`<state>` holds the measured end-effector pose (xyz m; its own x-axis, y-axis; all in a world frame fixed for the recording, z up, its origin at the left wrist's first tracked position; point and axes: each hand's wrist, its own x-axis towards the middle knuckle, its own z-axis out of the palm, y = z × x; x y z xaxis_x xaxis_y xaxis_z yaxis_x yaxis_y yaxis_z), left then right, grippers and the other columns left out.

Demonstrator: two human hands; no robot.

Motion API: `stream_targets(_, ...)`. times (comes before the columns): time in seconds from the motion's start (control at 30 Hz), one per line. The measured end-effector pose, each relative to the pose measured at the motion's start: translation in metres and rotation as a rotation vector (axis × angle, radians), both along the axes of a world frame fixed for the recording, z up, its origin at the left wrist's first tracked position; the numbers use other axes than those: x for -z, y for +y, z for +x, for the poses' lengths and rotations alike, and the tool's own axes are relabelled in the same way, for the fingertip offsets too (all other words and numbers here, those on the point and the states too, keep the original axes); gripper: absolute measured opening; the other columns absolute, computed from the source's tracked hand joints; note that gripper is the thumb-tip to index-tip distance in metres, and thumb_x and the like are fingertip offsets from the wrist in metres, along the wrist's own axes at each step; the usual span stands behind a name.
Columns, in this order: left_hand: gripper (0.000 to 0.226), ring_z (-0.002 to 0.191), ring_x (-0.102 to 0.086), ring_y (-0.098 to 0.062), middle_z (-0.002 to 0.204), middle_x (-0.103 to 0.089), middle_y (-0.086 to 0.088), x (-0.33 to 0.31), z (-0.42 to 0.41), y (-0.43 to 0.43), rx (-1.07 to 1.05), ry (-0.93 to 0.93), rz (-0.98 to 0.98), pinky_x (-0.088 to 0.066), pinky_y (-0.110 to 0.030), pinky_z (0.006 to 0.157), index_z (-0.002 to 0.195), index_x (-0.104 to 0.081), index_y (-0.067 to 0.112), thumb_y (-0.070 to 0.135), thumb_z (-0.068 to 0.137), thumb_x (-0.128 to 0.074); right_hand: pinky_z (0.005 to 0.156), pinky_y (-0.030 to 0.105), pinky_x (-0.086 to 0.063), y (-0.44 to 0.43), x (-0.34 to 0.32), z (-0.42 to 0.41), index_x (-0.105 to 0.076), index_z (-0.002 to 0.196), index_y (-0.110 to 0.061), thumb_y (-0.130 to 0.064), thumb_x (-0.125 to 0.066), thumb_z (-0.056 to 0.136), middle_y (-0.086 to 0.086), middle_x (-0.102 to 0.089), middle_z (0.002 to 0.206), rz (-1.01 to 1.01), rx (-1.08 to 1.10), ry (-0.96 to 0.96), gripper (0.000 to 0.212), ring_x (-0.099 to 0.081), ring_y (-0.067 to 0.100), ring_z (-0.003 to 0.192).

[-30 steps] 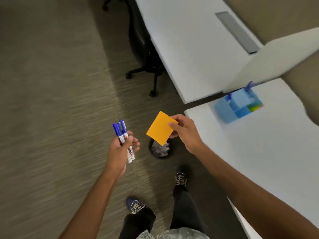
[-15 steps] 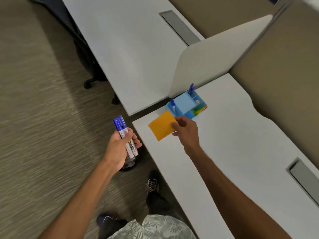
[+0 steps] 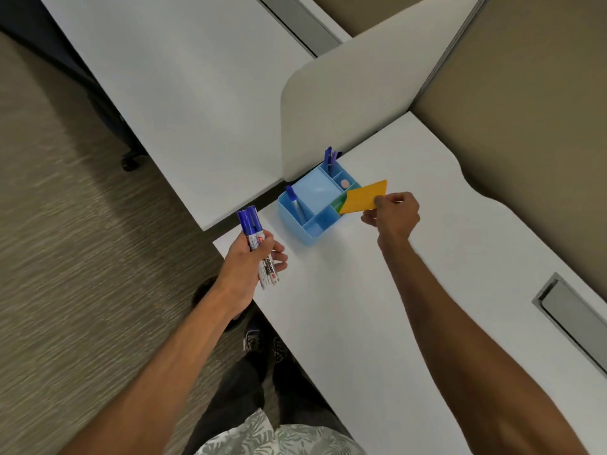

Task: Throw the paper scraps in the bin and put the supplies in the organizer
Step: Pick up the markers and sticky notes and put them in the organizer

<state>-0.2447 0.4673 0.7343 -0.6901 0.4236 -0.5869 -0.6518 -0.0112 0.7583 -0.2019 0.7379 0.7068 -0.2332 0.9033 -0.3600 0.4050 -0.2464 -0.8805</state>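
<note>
Standing at the corner of a white desk (image 3: 377,307), a person is seen from above with both arms held out. A flat orange pad of sticky notes (image 3: 363,198) is pinched at one corner by the right hand (image 3: 392,215), between the thumb and the fingers. The pad is tilted, and its far end is held over the right side of a light blue plastic organizer box (image 3: 312,211), where a green and yellow pad (image 3: 338,202) is tucked. The box is set on the desk, just beside a low grey divider wall (image 3: 345,103). One blue-capped marker (image 3: 293,201) is stood up in a left slot of the box, more blue pens (image 3: 329,157) are stood in a back slot, and a small pink eraser (image 3: 345,183) is laid in another slot. Two white markers with blue caps (image 3: 258,244) are gripped tightly in the closed left hand (image 3: 251,264), caps pointing up. That hand is held near the desk edge, well apart from the box. A dark round bin (image 3: 205,293) is partly hidden under the left arm, down on the grey-brown carpet (image 3: 82,241).
</note>
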Motion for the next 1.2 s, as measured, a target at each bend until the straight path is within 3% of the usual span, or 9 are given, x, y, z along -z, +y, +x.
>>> stream_targets(0.23, 0.016, 0.090, -0.072, -0.026, 0.092, -0.069, -0.010, 0.010, -0.020, 0.024, 0.089, -0.021, -0.019, -0.060, -0.043, 0.087, 0.116, -0.054, 0.010, 0.014, 0.100, -0.055, 0.050, 0.038, -0.063, 0.014, 0.030, -0.028, -0.050, 0.088, -0.010, -0.001, -0.066, 0.086, 0.014, -0.067, 0.088, -0.025, 0.050, -0.081, 0.018, -0.070, 0.022, 0.045)
stream_targets(0.43, 0.025, 0.105, -0.071, -0.030, 0.116, -0.070, -0.018, 0.018, -0.038, 0.034, 0.173, -0.055, 0.015, -0.058, -0.043, 0.092, 0.124, -0.051, 0.007, 0.014, 0.100, -0.055, 0.057, 0.046, -0.064, 0.014, 0.056, -0.049, -0.053, 0.086, -0.010, -0.007, -0.070, 0.085, 0.017, -0.069, 0.091, -0.046, 0.009, -0.215, 0.018, -0.072, 0.028, 0.049)
stream_targets(0.67, 0.024, 0.107, -0.071, -0.029, 0.121, -0.069, -0.018, 0.025, -0.054, 0.044, 0.198, -0.092, 0.014, -0.057, -0.043, 0.093, 0.123, -0.052, 0.008, 0.014, 0.099, -0.055, 0.077, 0.045, -0.062, 0.006, 0.077, -0.061, -0.064, 0.095, -0.011, -0.028, -0.068, 0.081, 0.012, -0.073, 0.093, 0.041, -0.090, -0.475, 0.022, -0.073, 0.032, 0.080)
stream_targets(0.8, 0.024, 0.107, -0.071, -0.028, 0.120, -0.070, -0.016, 0.026, -0.062, 0.047, 0.228, -0.085, 0.012, -0.057, -0.044, 0.094, 0.123, -0.052, 0.008, 0.014, 0.100, -0.054, 0.064, 0.033, -0.050, 0.001, 0.076, -0.059, -0.065, 0.092, -0.012, -0.033, -0.069, 0.082, 0.005, -0.069, 0.089, 0.093, -0.127, -0.516, 0.023, -0.065, 0.024, 0.077)
stream_targets(0.9, 0.020, 0.104, -0.072, -0.028, 0.110, -0.072, -0.013, 0.026, -0.069, 0.048, 0.276, -0.071, 0.022, -0.058, -0.042, 0.092, 0.120, -0.053, 0.009, 0.013, 0.101, -0.053, 0.056, 0.027, -0.042, -0.008, 0.066, -0.056, -0.057, 0.083, -0.016, -0.024, -0.067, 0.086, -0.002, -0.061, 0.077, 0.194, -0.177, -0.402, 0.013, -0.057, 0.016, 0.069)
stream_targets(0.97, 0.014, 0.094, -0.072, -0.026, 0.095, -0.071, -0.008, 0.025, -0.073, 0.048, 0.343, -0.058, 0.020, -0.059, -0.039, 0.087, 0.115, -0.054, 0.011, 0.014, 0.101, -0.053, 0.057, 0.025, -0.048, -0.017, 0.050, -0.056, -0.060, 0.084, -0.013, -0.023, -0.069, 0.090, -0.004, -0.062, 0.075, 0.192, -0.331, -0.236, 0.015, -0.058, 0.011, 0.066)
stream_targets(1.1, 0.012, 0.077, -0.059, -0.019, 0.083, -0.060, -0.004, 0.022, -0.078, 0.045, 0.521, -0.053, 0.014, -0.052, -0.036, 0.078, 0.111, -0.055, 0.011, 0.019, 0.103, -0.050, 0.059, 0.032, -0.059, -0.034, 0.009, -0.060, -0.067, 0.103, -0.012, -0.027, -0.075, 0.089, 0.009, -0.072, 0.092, -0.138, -0.877, 0.154, 0.023, -0.070, 0.019, 0.071)
stream_targets(1.2, 0.018, 0.074, -0.058, -0.017, 0.082, -0.060, -0.003, 0.018, -0.082, 0.045, 0.618, -0.092, 0.031, -0.052, -0.037, 0.079, 0.116, -0.057, 0.012, 0.021, 0.103, -0.051, 0.067, 0.038, -0.062, -0.038, -0.009, -0.066, -0.066, 0.118, -0.017, -0.025, -0.077, 0.087, 0.010, -0.071, 0.108, -0.211, -1.126, 0.181, 0.033, -0.073, 0.026, 0.089)
